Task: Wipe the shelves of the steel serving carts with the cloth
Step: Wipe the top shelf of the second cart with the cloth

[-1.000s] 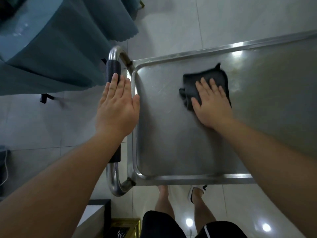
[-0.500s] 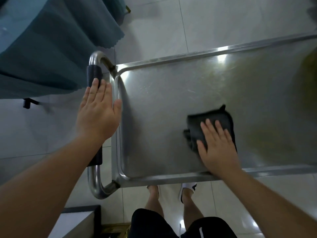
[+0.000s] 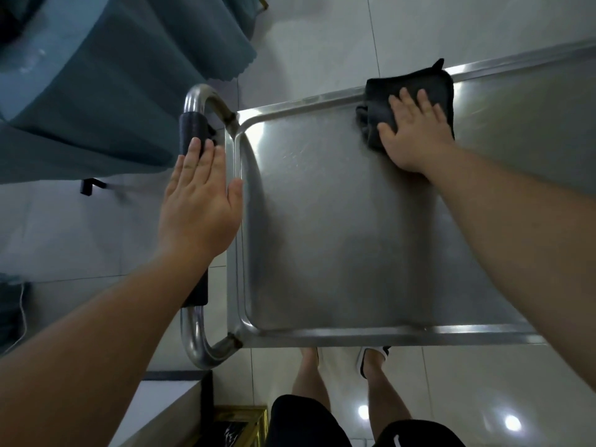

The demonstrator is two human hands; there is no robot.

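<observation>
1. Steel top shelf [image 3: 322, 237] of the serving cart is the surface being wiped; the step in hand, as I judge it, is a stroke that reaches the shelf's far rim [image 3: 296, 103], with the black cloth [image 3: 409, 91] lying half on the shelf floor and half lapped over that rim

2. The cloth is folded to a thick pad; it sits at the far side of the shelf, well away from the handle [image 3: 193, 130] end and opposite the near rim, beyond which the person's feet stand on the tiled floor [image 3: 306, 43]

3. The right hand [image 3: 416, 130] lies flat on the cloth, fingers straight and slightly spread, pressing down rather than gripping; the palm covers the cloth's near half, the fingertips point toward the far rim; the forearm reaches diagonally across the shelf from the near right

4. The left hand [image 3: 201, 201] is flat and relaxed too, fingers together and pointing away; it rests over the handle's black sleeve just beside the shelf's left rim, the thumb lying on that rim; it looks to be steadying the cart, holding nothing

5. The next move, I judge, calls for drawing the cloth back toward the near rim under even pressure, shifted sideways to a fresh strip; the corners by the handle and the shelf's right part probably need passes; the lower shelves are hidden, so their state cannot be told
</observation>
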